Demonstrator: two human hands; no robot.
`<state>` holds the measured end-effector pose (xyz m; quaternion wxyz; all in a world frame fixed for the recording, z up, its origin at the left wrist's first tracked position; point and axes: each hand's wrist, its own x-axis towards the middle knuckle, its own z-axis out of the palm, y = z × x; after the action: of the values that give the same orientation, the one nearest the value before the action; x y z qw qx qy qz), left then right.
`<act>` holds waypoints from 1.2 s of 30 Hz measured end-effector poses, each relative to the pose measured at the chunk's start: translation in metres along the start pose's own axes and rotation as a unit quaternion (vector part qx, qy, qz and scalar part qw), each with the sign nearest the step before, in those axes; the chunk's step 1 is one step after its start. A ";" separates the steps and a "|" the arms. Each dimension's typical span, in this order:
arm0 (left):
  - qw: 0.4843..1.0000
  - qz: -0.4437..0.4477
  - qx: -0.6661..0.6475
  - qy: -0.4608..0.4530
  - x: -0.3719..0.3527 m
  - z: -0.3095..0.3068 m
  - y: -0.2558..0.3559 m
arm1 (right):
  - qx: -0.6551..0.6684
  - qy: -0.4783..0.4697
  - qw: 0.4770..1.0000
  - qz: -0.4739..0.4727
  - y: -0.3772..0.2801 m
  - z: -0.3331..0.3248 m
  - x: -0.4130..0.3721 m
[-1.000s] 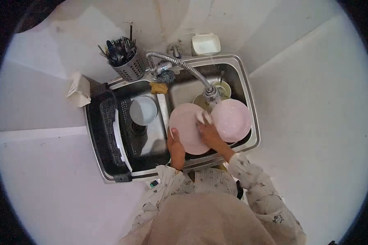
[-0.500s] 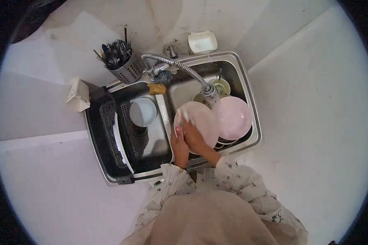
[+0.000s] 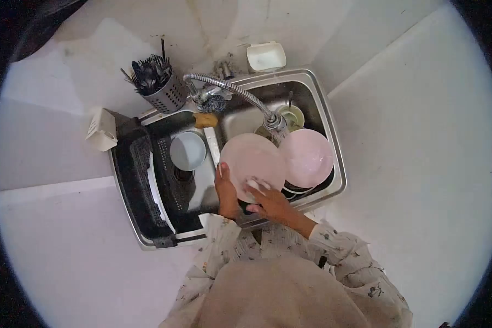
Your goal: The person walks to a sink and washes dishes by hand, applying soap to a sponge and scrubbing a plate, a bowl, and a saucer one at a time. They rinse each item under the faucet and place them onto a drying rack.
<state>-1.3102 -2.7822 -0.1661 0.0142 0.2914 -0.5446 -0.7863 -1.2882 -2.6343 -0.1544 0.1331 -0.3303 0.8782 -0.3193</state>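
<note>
My left hand (image 3: 226, 191) grips the left rim of a pale pink plate (image 3: 249, 156), thumb on its upper face. The plate is held over the sink, slightly tilted. Across its lower right part lies my right hand (image 3: 269, 200), fingers stretched over the surface and thumb apart. Something white, perhaps suds, shows at those fingertips; I cannot make it out. Just behind the plate is the faucet head (image 3: 275, 123), with water running from it. A second pink plate (image 3: 309, 158) rests to the right on a stack in the basin.
Left of the basin, a pale bowl (image 3: 188, 151) stands near a black drying rack (image 3: 131, 180). A yellow sponge (image 3: 205, 120) lies on the divider. Behind are a perforated cutlery holder (image 3: 167, 96), a scouring pad (image 3: 214, 104) and a white dish (image 3: 266, 57). Green bowls (image 3: 291, 116) sit deeper in the basin.
My right hand has slid down and right across the plate, from its left side to its lower right. The plate and my left hand have shifted slightly left.
</note>
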 end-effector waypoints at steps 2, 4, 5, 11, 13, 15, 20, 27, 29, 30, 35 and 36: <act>0.995 -0.090 -0.019 -0.030 0.015 -0.016 -0.011 | -0.092 -0.059 0.994 0.026 0.008 -0.002 -0.011; 0.990 -0.110 -0.075 -0.047 0.010 -0.008 -0.007 | -0.158 -0.084 0.984 0.002 0.012 -0.018 -0.005; 0.981 -0.131 -0.130 -0.062 0.008 -0.004 -0.005 | -0.222 -0.111 0.969 -0.021 0.015 -0.025 -0.002; 0.975 -0.190 -0.093 -0.066 -0.004 0.011 -0.002 | 0.202 0.072 0.947 0.241 0.014 -0.061 0.001; 0.964 -0.216 -0.114 -0.102 0.003 -0.013 -0.063 | 0.379 0.159 0.869 0.274 0.018 -0.050 -0.005; 0.950 -0.246 -0.182 -0.060 -0.009 -0.008 -0.075 | 0.539 0.241 0.750 0.297 0.023 -0.042 -0.011; 0.913 -0.241 -0.319 -0.086 -0.018 -0.014 -0.055 | 0.751 0.219 0.521 0.341 0.033 -0.054 -0.018; 0.998 0.009 -0.059 -0.017 -0.015 -0.010 -0.007 | 0.261 0.168 0.867 0.390 0.070 -0.029 -0.030; 0.989 -0.063 -0.133 0.034 -0.023 -0.002 0.007 | 0.128 0.239 0.926 0.264 0.038 -0.032 -0.009; 0.993 -0.050 -0.108 0.016 -0.027 0.003 0.013 | 0.108 0.251 0.948 0.162 0.049 -0.003 -0.006; 0.994 0.086 0.035 -0.054 -0.033 0.002 -0.003 | -0.095 0.228 0.964 -0.099 0.001 -0.041 0.075; 0.995 0.065 0.036 -0.060 -0.040 0.007 0.006 | 0.100 0.155 0.981 0.065 0.003 -0.059 0.079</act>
<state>-1.2826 -2.7653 -0.1414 0.0219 0.2080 -0.5905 -0.7795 -1.3751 -2.6576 -0.1135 0.0481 -0.2042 0.8714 -0.4434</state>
